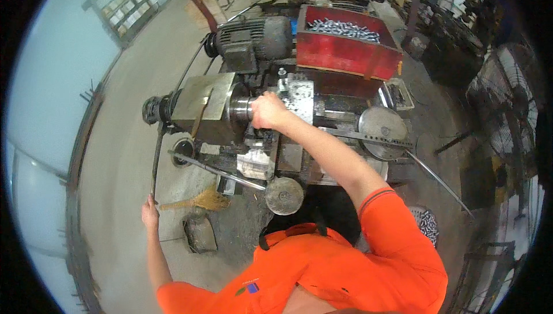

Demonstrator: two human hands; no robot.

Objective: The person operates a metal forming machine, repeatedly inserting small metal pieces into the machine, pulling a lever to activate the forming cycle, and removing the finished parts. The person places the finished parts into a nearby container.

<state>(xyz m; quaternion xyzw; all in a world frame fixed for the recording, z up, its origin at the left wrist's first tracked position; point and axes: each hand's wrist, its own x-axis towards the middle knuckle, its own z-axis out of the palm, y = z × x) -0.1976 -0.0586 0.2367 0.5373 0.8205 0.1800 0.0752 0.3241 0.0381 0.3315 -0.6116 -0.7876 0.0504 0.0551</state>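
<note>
My left hand [150, 214] is wrapped round the lower end of a long dark lever bar [157, 164] that hangs from the left end of a small lathe's headstock [199, 101]. At the front of the lathe's shiny round chuck [239, 109], my right hand [268, 111] is closed, with the back of the hand toward me. Whatever its fingers hold there is hidden. Just beyond that hand stands the tool post [283, 78] on a metal slide [300, 98] strewn with chips.
A red bin [345, 43] of small metal parts sits behind the lathe, beside a motor [256, 36]. A steel lever [219, 171] and round disc [284, 196] jut toward me. A larger disc [382, 132] is at right. Below lie a straw broom [210, 200] and dustpan [199, 233].
</note>
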